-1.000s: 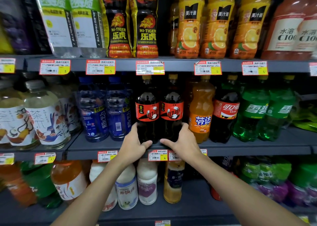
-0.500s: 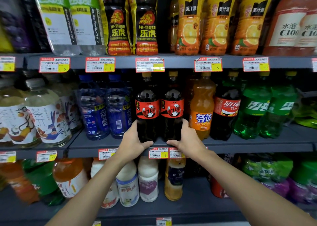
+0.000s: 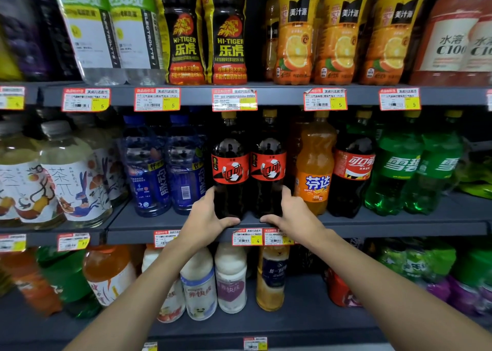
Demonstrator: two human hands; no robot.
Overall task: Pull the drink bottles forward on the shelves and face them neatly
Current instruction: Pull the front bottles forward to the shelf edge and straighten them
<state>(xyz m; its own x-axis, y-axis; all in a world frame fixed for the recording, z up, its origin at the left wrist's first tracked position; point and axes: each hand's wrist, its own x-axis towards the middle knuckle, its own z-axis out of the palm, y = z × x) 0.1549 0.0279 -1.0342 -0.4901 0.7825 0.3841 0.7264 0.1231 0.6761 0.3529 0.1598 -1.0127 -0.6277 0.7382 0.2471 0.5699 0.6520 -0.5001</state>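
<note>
The two cola bottles stand side by side, touching, at the front edge of the middle shelf [image 3: 399,221]. The left hand [image 3: 205,217] curls round the base of the left cola bottle [image 3: 230,164], and the right hand [image 3: 290,217] curls round the right cola bottle [image 3: 269,164], both thumbs lying along the shelf lip. A blue bottle [image 3: 186,164] and an orange soda bottle [image 3: 315,164] crowd either flank. The green bottles [image 3: 394,169] sit further back, leaving bare shelf in front.

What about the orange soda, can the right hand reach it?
Probably yes. The right hand holds a cola bottle, and the orange soda stands just beside it, with nothing between.
</note>
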